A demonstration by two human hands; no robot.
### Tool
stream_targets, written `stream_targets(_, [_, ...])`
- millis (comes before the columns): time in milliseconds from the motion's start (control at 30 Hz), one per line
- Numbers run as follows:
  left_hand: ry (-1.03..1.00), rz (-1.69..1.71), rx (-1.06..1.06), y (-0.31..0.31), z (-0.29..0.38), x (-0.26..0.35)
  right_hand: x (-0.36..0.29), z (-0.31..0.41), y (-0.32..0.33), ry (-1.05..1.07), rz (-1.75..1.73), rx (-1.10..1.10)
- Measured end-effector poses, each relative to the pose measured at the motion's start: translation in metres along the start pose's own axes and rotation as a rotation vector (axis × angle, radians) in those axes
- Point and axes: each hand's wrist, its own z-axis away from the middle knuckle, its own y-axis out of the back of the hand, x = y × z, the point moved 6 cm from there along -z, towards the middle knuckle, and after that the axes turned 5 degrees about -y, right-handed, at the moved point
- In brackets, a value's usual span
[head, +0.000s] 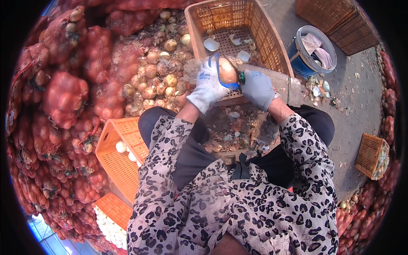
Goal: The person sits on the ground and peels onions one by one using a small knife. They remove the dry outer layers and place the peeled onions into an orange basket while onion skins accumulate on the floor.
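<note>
In a white work glove with blue coating, my left hand grips a large onion from its left side. My right hand, gloved in grey-white, is closed on a small green-handled tool at the onion's right side; its blade cannot be made out. Both hands are above a wooden board laid across the near end of an orange plastic crate. Pieces of onion peel lie on the crate's perforated bottom.
Loose unpeeled onions are heaped left, backed by red mesh sacks. An orange crate beside my left leg holds peeled onions. At right stand a blue bucket, stacked crates and a small crate. Skins litter the floor.
</note>
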Motion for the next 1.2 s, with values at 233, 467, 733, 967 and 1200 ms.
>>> stream_targets(233, [0.072,0.015,-0.049,0.001,-0.006,0.003,0.023,0.008,-0.017,-0.095,-0.024,-0.105])
stream_targets(467, [0.03,-0.002,0.03,0.008,-0.004,0.006,0.019,-0.015,-0.024,-0.136,-0.061,-0.312])
stream_targets(733, [0.1,0.328,-0.019,0.024,0.001,-0.018,0.053,0.047,-0.014,-0.193,-0.063,-0.126])
stream_targets(967, [0.022,0.049,0.125,0.025,0.011,-0.009,0.007,0.04,-0.014,-0.281,-0.815,-0.218])
stream_targets(1200, [0.118,0.14,0.055,0.022,0.011,-0.022,-0.006,0.062,-0.038,-0.364,-0.969,-0.312])
